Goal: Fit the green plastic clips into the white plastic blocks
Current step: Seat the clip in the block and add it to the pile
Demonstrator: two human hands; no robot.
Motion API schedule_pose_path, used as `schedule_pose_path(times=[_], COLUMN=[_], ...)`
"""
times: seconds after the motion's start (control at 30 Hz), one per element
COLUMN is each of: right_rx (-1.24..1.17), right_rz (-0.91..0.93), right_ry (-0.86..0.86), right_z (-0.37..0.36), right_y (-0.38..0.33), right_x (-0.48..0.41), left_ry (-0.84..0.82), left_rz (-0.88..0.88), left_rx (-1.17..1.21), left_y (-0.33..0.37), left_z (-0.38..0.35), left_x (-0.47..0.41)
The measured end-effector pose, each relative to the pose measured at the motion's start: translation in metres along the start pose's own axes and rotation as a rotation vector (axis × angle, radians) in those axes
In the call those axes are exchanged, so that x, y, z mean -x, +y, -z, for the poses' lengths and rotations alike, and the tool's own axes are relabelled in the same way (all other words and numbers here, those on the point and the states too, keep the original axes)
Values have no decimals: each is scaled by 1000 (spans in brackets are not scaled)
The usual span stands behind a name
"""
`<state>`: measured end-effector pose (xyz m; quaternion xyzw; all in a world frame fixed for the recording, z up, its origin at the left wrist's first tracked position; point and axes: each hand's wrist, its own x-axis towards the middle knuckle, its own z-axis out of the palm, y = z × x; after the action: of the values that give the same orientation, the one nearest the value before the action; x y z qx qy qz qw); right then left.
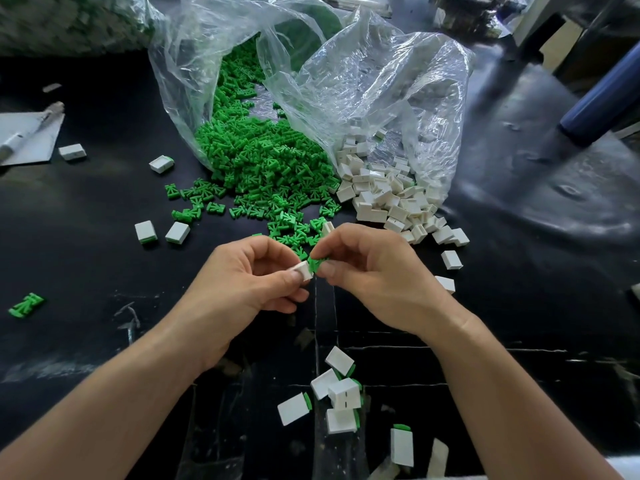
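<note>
- a person's left hand (249,271) pinches a white block (304,270) between thumb and curled fingers, above the middle of a black table (86,209).
- the right hand (367,268) pinches a green clip (316,264) at its fingertips; the clip touches the right edge of the block, and how far it sits inside cannot be told.
- just beyond the hands, a heap of green clips (263,164) spills from a clear plastic bag (207,64) onto the table.
- beside it, on the right, a heap of white blocks (391,199) spills from a second clear bag (381,81).
- between the forearms, near the table's front edge, lies a cluster of fitted blocks (341,393), each with a green edge showing.
- two more blocks (145,232) with green at one edge lie to the left of the hands.
- a stray clip (26,305) lies alone at far left, well apart from the heap.
- a sheet of paper (27,136) rests at the table's left edge.
</note>
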<state>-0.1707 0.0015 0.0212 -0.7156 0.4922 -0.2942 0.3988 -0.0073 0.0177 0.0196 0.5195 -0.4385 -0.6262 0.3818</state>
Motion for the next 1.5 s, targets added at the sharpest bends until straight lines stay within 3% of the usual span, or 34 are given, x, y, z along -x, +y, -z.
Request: schedule_pose_path(times=[0.57,0.93,1.5], right_rx=[67,104,487], right_rz=[-97,-62,70], right_ry=[-64,-117,-324], right_z=[-2,-4,6], right_y=[-1,-5,-13], right_x=[2,4,8], left_ry=[-9,-45,-145], left_rz=[-61,-34,-218], left_rx=[-21,-41,-426], left_y=[-1,0,-7], left_z=[1,0,2], left_x=[1,2,5])
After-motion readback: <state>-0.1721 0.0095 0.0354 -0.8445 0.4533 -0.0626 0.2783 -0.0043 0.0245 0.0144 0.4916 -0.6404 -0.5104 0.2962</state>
